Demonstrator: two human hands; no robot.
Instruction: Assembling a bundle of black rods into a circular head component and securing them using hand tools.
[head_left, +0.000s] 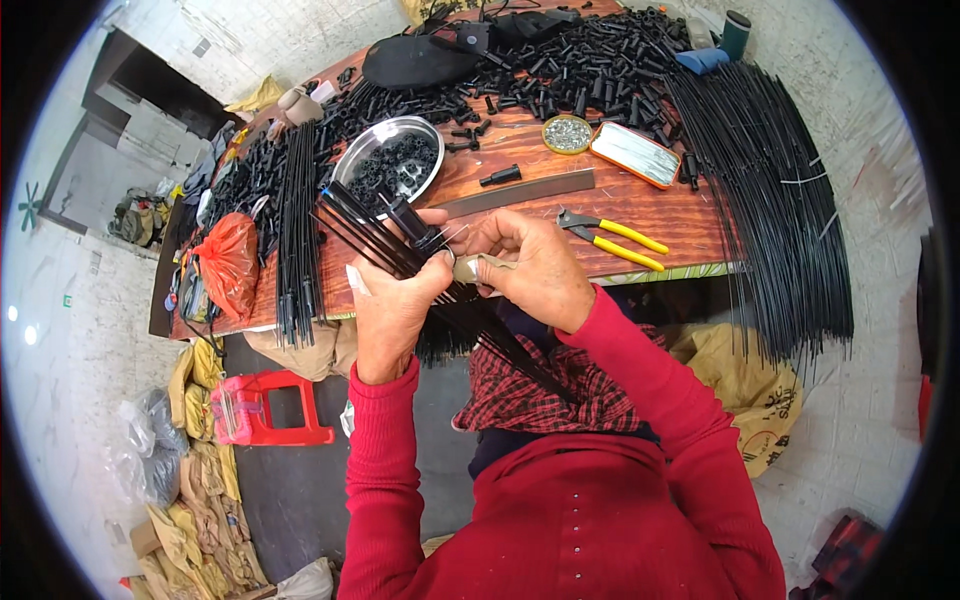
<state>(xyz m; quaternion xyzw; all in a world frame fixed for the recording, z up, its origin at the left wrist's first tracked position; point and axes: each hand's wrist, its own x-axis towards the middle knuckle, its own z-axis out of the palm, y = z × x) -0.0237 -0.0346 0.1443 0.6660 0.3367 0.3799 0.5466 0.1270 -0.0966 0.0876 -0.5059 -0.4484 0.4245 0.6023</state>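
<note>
My left hand [392, 310] is closed around a bundle of thin black rods [495, 335], which slants from the table edge down toward my lap. A black plastic fitting [408, 218] stands up at the top of the bundle, between my left thumb and fingers. My right hand [540, 268] meets the left one there, thumb and forefinger pinched on a thin, bright metal wire [457, 234] beside the fitting. Tape is wrapped on a right finger, and white tape shows on the left hand. The exact contact of the fingertips is partly hidden.
On the wooden table [530, 225] lie yellow-handled pliers [615, 238], a flat metal bar [520, 192], a steel bowl [425, 130] of black rings, an orange tin [635, 155] of silvery pins, and piled fittings [590, 75]. Rod stacks [770, 190] overhang the right edge. A red stool [290, 408] stands lower left.
</note>
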